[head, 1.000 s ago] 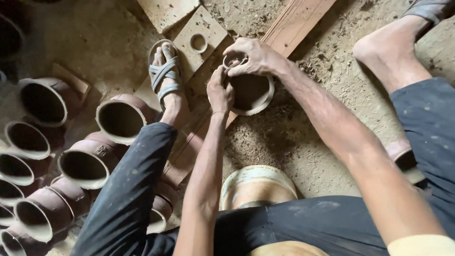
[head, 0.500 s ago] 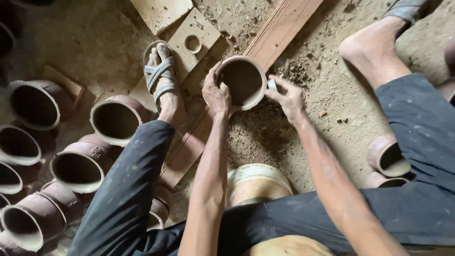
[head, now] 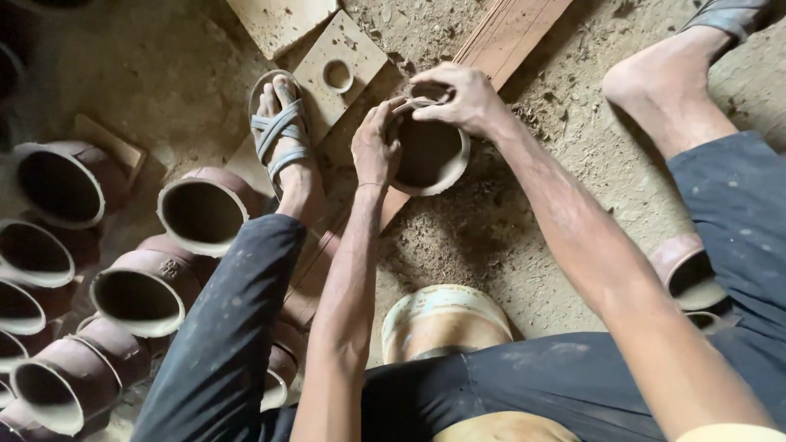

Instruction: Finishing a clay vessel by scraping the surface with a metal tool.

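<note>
Head view showed one clay pot (head: 430, 155) at upper centre, hollow and empty, gripped at its rim by the left hand (head: 375, 146) and right hand (head: 458, 96). About eight more empty pots (head: 201, 209) lay at the frame's left.

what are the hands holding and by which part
A round clay pot, mouth up. The left hand grips its left rim; the right hand its far rim.

We are wearing dark blue-grey trousers (head: 237, 327) dusted with pale specks, and grey strapped sandals (head: 278, 131) on dusty feet. Our forearms are showing bare, smeared with dried clay.
</note>
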